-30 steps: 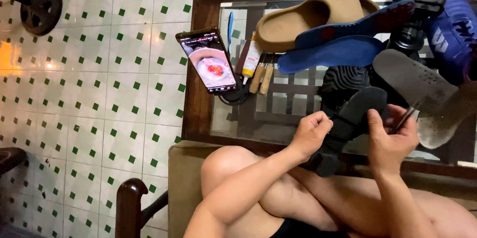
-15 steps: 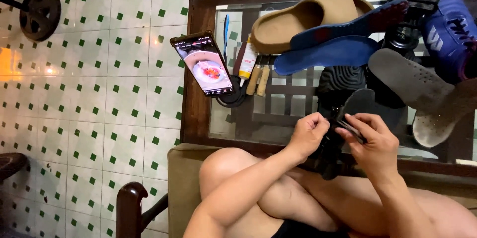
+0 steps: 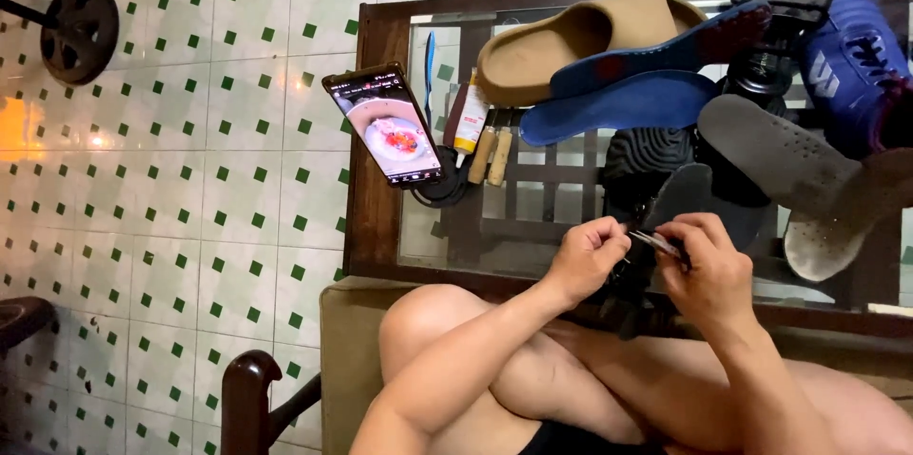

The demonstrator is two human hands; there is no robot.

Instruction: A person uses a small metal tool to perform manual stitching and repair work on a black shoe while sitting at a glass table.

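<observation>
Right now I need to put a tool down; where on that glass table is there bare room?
Bare glass lies between the phone and the left hand, below the glue tubes. The right half is crowded: tan slide, blue insoles, grey insole, blue shoe.

The two hands work close together over a black rubber-soled shoe (image 3: pixel 656 179) at the near edge of the glass-topped wooden table (image 3: pixel 376 217). Right above them the way is crowded: a grey perforated insole (image 3: pixel 775 151), two blue foam insoles (image 3: pixel 618 103), a tan foam slide sandal (image 3: pixel 571 41) and a blue sneaker (image 3: pixel 851 56) lie heaped and overlapping. To the left, a lit smartphone on a stand (image 3: pixel 385 125) and small glue bottles (image 3: pixel 473 122) stand in the way. Between phone and left hand (image 3: pixel 585 260), bare glass leaves open room.
</observation>
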